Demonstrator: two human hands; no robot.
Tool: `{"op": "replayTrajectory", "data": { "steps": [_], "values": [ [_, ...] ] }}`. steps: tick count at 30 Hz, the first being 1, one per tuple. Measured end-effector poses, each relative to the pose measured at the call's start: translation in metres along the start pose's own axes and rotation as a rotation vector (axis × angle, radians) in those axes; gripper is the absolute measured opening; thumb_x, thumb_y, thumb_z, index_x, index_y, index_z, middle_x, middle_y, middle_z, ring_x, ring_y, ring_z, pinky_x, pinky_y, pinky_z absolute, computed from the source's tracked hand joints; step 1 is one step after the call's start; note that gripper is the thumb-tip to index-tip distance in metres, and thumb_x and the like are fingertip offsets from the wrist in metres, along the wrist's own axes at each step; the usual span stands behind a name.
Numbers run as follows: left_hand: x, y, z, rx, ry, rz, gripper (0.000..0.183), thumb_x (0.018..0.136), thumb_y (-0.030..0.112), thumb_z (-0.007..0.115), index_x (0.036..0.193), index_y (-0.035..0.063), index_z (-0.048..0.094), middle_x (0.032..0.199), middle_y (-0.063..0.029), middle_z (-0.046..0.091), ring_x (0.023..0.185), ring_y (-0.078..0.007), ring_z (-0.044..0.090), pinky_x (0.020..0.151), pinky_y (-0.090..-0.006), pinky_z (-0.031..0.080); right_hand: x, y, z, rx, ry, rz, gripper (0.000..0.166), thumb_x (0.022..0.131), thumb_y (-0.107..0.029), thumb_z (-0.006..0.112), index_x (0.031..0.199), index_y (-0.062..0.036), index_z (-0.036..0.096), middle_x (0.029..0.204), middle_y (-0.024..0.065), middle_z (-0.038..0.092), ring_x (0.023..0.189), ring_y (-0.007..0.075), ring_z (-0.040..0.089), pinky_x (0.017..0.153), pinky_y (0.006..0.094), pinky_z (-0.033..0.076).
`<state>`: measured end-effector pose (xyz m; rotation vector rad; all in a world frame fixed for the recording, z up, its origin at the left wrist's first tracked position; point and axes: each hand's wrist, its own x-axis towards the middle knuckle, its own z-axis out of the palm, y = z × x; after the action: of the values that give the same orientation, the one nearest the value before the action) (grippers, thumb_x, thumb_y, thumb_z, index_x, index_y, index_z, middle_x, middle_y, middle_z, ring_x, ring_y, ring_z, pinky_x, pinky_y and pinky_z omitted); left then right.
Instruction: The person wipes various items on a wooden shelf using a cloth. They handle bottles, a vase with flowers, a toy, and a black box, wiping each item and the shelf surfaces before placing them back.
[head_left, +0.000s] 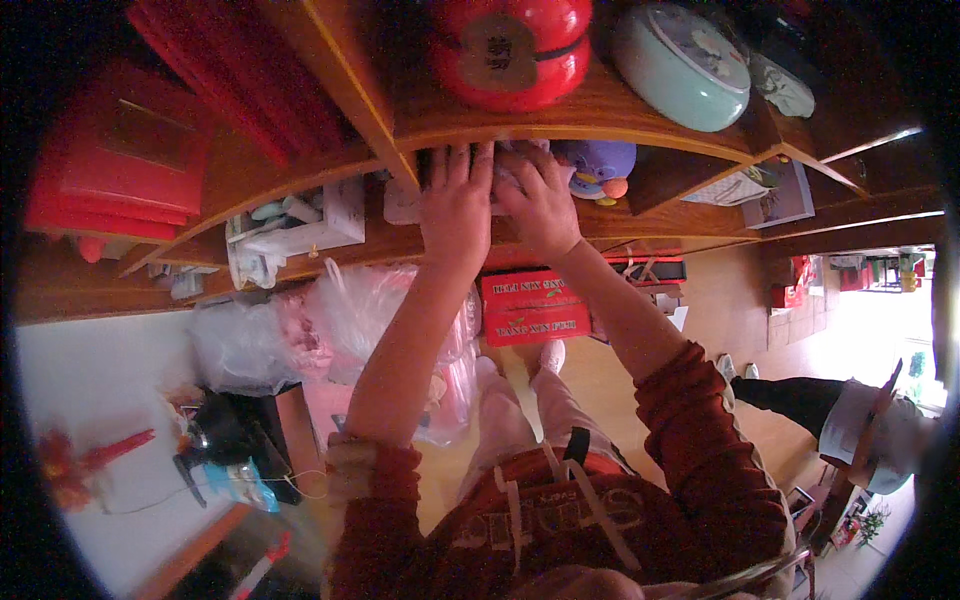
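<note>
Both my arms reach up to a curved wooden shelf unit. My left hand has its fingers reaching into a low compartment, their tips under the upper board. My right hand lies just beside it, over a pale, partly hidden item that it touches; whether it grips this is not clear. A purple plush toy with an orange ball-like part sits right of my right hand. Above the hands, a glossy red round container and a pale green round box stand on the upper shelf.
Below the shelf are a red printed carton and plastic-wrapped bundles. Red boxes and a small white drawer box occupy shelves at left. An open box is at right. Another person stands farther right.
</note>
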<state>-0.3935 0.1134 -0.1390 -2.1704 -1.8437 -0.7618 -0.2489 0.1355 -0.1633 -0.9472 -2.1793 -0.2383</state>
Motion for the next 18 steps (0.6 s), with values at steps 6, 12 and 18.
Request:
{"op": "replayTrajectory", "data": {
  "steps": [6,12,18],
  "values": [
    [0.012,-0.005,0.009,0.070,-0.081,0.070,0.047,0.091,0.017,0.050,0.137,0.0218,0.056,0.139,-0.0138,0.052,0.127,-0.0359,0.049,0.107,-0.0567,0.038,-0.027,0.001,-0.024,0.125,0.021,-0.008,0.035,0.069,-0.014,0.070,0.104,-0.0088,0.066,0.120,0.0084,0.060,0.115,0.0337,0.054,0.098,0.0480,0.046],
    [0.005,0.000,-0.010,0.098,-0.066,0.200,0.065,0.081,0.012,0.061,0.144,0.0231,0.050,0.133,-0.0173,0.050,0.122,-0.0372,0.049,0.109,-0.0611,0.033,-0.107,-0.024,-0.070,0.395,-0.188,0.141,0.053,0.061,-0.008,0.079,0.112,-0.0102,0.065,0.118,0.0074,0.062,0.110,0.0326,0.058,0.096,0.0450,0.047],
    [-0.058,0.025,-0.079,-0.135,-0.074,0.181,0.084,0.062,0.011,0.077,0.141,0.0209,0.053,0.128,-0.0174,0.049,0.120,-0.0375,0.049,0.109,-0.0646,0.031,-0.161,-0.013,-0.088,0.619,-0.438,0.415,0.059,0.065,0.002,0.076,0.121,-0.0075,0.062,0.123,0.0128,0.058,0.115,0.0346,0.057,0.096,0.0428,0.050]
  ]
}}
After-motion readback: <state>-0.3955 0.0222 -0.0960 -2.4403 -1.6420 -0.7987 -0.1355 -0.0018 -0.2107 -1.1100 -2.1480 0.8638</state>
